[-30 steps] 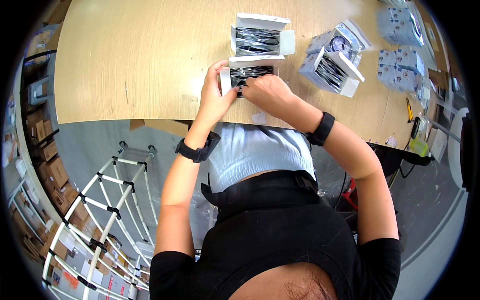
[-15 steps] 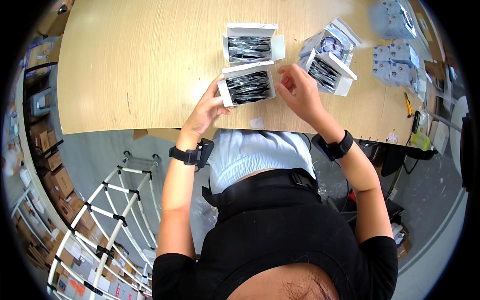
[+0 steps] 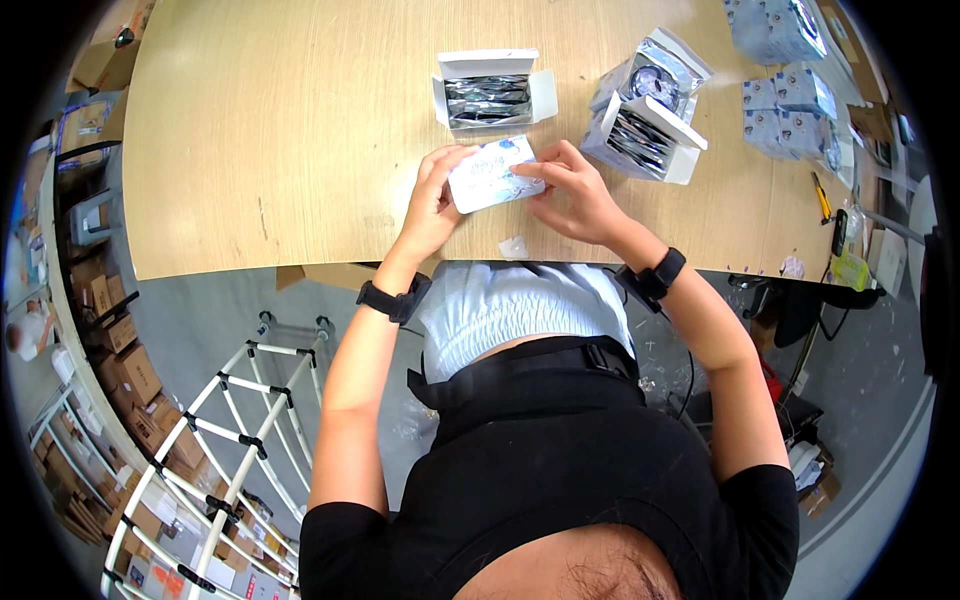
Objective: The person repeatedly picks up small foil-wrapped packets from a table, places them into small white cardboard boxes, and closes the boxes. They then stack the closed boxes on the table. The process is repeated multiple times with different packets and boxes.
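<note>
A small white carton with a blue printed lid [image 3: 487,180] is between my hands near the table's front edge, its lid folded down over the top. My left hand [image 3: 432,205] grips its left end, fingers behind and thumb on the near side. At its right end my right hand [image 3: 572,200] is closed on the carton, with fingertips resting on the lid. Just beyond stands an open carton [image 3: 488,62] filled with a row of dark, shiny flat packets. To the right is another open carton [image 3: 683,165] of such packets, tilted against a carton [image 3: 610,88] showing a round dark item.
Plastic-wrapped stacks of blue-and-white boxes [image 3: 790,120] stand at the table's right. A yellow utility knife [image 3: 821,198] lies near the right edge. A scrap of clear plastic [image 3: 513,247] sits by the front edge. A white tube rack [image 3: 240,440] stands on the floor at left.
The carton in my hands was open with its packets showing; its lid is now down. My right hand has moved left onto it.
</note>
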